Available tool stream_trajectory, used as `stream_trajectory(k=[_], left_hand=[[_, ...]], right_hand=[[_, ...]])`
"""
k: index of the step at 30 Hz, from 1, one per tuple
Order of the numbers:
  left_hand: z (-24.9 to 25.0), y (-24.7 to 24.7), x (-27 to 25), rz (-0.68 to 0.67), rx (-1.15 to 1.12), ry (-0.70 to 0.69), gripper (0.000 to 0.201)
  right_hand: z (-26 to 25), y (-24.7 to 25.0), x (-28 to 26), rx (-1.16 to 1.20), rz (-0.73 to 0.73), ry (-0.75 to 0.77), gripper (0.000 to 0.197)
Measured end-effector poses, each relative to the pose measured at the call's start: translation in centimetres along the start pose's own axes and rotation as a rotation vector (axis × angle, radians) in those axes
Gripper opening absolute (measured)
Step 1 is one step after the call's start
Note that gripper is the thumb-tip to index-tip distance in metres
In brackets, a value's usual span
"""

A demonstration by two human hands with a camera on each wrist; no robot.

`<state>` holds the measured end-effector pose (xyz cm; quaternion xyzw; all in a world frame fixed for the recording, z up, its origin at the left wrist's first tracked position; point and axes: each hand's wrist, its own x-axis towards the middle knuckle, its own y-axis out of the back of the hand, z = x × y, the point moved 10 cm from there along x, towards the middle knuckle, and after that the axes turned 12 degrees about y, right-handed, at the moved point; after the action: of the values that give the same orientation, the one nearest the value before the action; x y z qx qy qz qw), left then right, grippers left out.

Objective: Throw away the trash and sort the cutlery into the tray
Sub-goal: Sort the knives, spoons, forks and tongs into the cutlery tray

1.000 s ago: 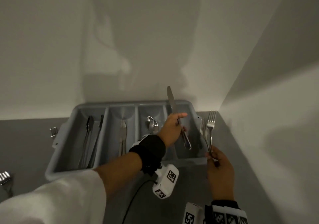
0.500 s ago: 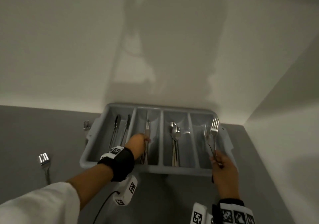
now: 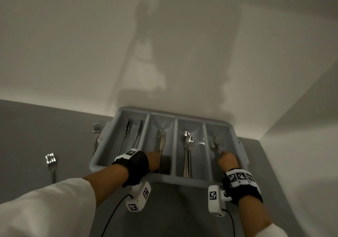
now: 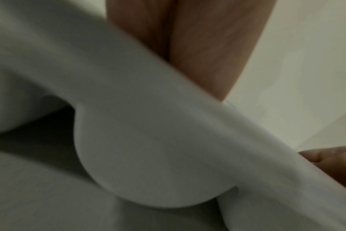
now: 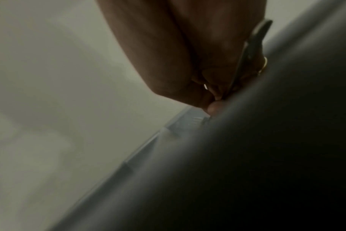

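A grey four-compartment cutlery tray (image 3: pixel 190 180) stands against the back wall. Tongs (image 3: pixel 128 138) lie in its leftmost section and spoons (image 3: pixel 188 143) in the third. My left hand (image 3: pixel 152 161) reaches into the second section, at the handle end of the knives (image 3: pixel 161 143) lying there. The tray rim (image 4: pixel 168 125) hides its fingertips in the left wrist view. My right hand (image 3: pixel 227 161) is curled in a fist low in the rightmost section and grips the forks (image 3: pixel 215 141), which look blurred. A fork handle (image 5: pixel 253 46) runs between its fingers.
Two loose forks lie on the grey table left of the tray: one fork (image 3: pixel 96 129) beside its left wall, another fork (image 3: pixel 50 161) further left and nearer me. White walls meet in a corner behind and right of the tray.
My left hand carried the knife from above the tray's right end to the second compartment and lowered it in. My right hand lowered the forks into the rightmost compartment.
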<state>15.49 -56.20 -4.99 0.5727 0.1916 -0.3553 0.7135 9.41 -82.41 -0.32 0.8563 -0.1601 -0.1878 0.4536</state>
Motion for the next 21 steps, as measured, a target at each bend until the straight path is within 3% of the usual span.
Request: stream_trajectory(k=[6, 9, 12, 14, 18, 21], left_hand=[[-0.3, 5.2, -6.4, 0.274, -0.179, -0.23, 0.04], [-3.1, 5.7, -11.4, 0.336, -0.38, -0.36, 0.037], [-7.9, 4.4, -15.5, 0.352, -0.559, -0.363, 0.044], [-11.8, 2.8, -17.2, 0.371, -0.639, -0.3, 0.046], [-21.2, -2.1, -18.3, 0.395, -0.747, -0.125, 0.078], [-28.6, -5.4, -19.0, 0.448, -0.847, 0.019, 0.074]], right_hand=[[2.2, -3.4, -0.3, -0.199, -0.236, -0.101, 0.035], [2.6, -3.7, -0.2, -0.234, -0.241, -0.083, 0.033], [2.3, -3.6, -0.5, -0.204, -0.199, -0.051, 0.027], [1.5, -2.5, -1.1, -0.156, -0.127, -0.033, 0.025], [-2.1, 0.9, -3.8, 0.077, 0.17, 0.067, 0.027], [-7.7, 2.2, -7.9, 0.222, 0.421, 0.236, 0.023]])
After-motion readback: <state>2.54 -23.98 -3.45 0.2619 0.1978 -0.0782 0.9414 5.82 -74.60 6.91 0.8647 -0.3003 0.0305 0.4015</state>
